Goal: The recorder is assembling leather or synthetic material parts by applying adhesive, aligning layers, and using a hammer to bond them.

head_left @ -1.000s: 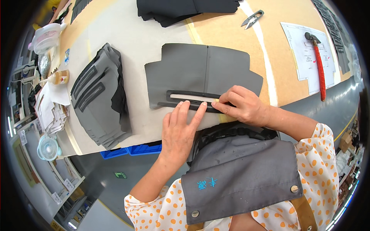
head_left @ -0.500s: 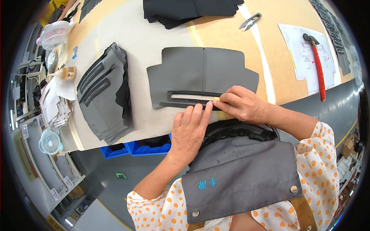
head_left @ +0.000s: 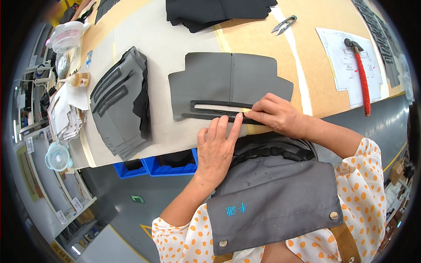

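A flat grey panel with notched corners and a centre seam lies on the table before me. Near its front edge runs a long narrow slot bordered by a black strip. My left hand rests with its fingers stretched out, fingertips pressing on the strip's near side. From the right, my right hand has thumb and forefinger pinched on the same black strip, close beside the left fingertips. The right hand covers the slot's right end. To the left lies a stack of grey panels with similar black-edged slots.
Black pieces are stacked at the back. Thread snips lie at the far right, and a red-handled hammer rests on a paper pattern. A glue bottle stands left; blue bins sit below the table edge.
My view has shifted slightly. Both hands stay at the slot, the right one moving up a little and slightly to the right along the strip.
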Tool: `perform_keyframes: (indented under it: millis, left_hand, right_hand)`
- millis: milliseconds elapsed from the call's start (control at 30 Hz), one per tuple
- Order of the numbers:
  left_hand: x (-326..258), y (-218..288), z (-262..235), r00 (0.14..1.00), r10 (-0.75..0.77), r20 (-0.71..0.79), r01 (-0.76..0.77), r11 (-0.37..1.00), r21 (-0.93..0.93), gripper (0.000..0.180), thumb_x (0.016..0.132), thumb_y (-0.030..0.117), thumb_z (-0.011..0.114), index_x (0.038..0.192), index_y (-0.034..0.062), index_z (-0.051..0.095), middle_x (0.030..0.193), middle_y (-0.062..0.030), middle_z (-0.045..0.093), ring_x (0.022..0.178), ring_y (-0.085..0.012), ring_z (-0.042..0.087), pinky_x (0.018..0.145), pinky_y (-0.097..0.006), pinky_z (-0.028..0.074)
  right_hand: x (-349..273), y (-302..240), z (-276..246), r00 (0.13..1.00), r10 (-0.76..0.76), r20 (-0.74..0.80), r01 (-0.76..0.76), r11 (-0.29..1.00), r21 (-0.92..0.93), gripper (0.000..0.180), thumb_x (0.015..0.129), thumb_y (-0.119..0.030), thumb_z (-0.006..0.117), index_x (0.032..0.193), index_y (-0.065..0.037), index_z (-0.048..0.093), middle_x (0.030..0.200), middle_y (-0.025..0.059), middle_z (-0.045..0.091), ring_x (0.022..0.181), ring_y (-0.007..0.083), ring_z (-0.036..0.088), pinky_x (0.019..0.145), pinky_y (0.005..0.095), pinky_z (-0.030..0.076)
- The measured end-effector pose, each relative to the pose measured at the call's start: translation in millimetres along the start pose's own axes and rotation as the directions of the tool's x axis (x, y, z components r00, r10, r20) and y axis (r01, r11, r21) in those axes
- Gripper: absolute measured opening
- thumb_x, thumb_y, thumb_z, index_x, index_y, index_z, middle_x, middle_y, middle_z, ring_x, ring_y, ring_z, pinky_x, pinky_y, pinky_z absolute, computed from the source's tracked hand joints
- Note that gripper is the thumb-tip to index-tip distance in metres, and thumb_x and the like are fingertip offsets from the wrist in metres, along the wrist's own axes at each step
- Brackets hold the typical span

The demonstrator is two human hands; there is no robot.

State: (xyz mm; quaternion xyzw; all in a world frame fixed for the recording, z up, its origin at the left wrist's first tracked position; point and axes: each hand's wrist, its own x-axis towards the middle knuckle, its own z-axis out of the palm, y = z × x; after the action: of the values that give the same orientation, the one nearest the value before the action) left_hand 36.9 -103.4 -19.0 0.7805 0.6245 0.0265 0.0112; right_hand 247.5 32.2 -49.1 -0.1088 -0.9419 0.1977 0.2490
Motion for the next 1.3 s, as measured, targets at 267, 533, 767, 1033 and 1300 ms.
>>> perform_keyframes:
  millis: [267, 533, 767, 1033, 1300]
  left_hand:
    - [3, 13, 4, 0.999, 0.012, -0.040, -0.012, 1.000, 0.013, 0.060, 0.087, 0.005, 0.065, 0.146, 0.0102, 0.053, 0.132, -0.0047, 0.050, 0.128, -0.0183, 0.049, 0.100, -0.036, 0.037]
    - [6, 21, 6, 0.998, 0.003, -0.066, -0.003, 1.000, 0.001, 0.057, 0.088, 0.005, 0.064, 0.144, 0.0089, 0.054, 0.133, -0.0055, 0.050, 0.129, -0.0199, 0.050, 0.103, -0.038, 0.037]
    - [10, 27, 3, 0.998, 0.001, -0.070, -0.003, 1.000, -0.024, 0.055, 0.089, 0.006, 0.063, 0.143, 0.0077, 0.055, 0.132, -0.0074, 0.052, 0.127, -0.0204, 0.051, 0.105, -0.039, 0.038]
    - [11, 30, 4, 0.996, 0.026, -0.080, -0.029, 0.999, -0.034, 0.055, 0.088, 0.009, 0.064, 0.142, 0.0057, 0.055, 0.132, -0.0081, 0.053, 0.127, -0.0205, 0.052, 0.109, -0.040, 0.037]
    - [12, 33, 5, 0.996, 0.036, -0.081, -0.042, 0.996, -0.074, 0.054, 0.088, 0.007, 0.063, 0.142, 0.0094, 0.056, 0.131, -0.0086, 0.053, 0.127, -0.0213, 0.053, 0.109, -0.040, 0.039]
  right_hand:
    - [-2, 2, -3, 0.995, -0.098, -0.002, 0.097, 0.993, -0.067, 0.041, 0.074, -0.003, 0.070, 0.115, 0.000, 0.069, 0.102, 0.0077, 0.061, 0.091, 0.0252, 0.059, 0.081, 0.0342, 0.054]
    - [-8, 2, -9, 0.999, -0.046, 0.019, 0.046, 0.999, -0.016, 0.041, 0.074, -0.002, 0.071, 0.115, -0.001, 0.070, 0.102, 0.0083, 0.062, 0.092, 0.0257, 0.059, 0.081, 0.0353, 0.054]
    - [-16, 2, -10, 0.993, 0.117, -0.002, -0.116, 0.990, 0.084, 0.042, 0.072, -0.002, 0.071, 0.114, -0.001, 0.070, 0.102, 0.0081, 0.062, 0.091, 0.0257, 0.059, 0.079, 0.0348, 0.053]
    - [-15, 2, -15, 0.997, 0.071, -0.004, -0.071, 0.992, 0.101, 0.040, 0.072, 0.001, 0.071, 0.111, -0.004, 0.072, 0.099, 0.0078, 0.061, 0.088, 0.0263, 0.058, 0.077, 0.0347, 0.053]
    - [-22, 6, -16, 0.994, 0.110, 0.014, -0.111, 0.988, 0.103, 0.041, 0.072, 0.001, 0.071, 0.112, -0.004, 0.072, 0.099, 0.0071, 0.061, 0.090, 0.0259, 0.058, 0.078, 0.0355, 0.052]
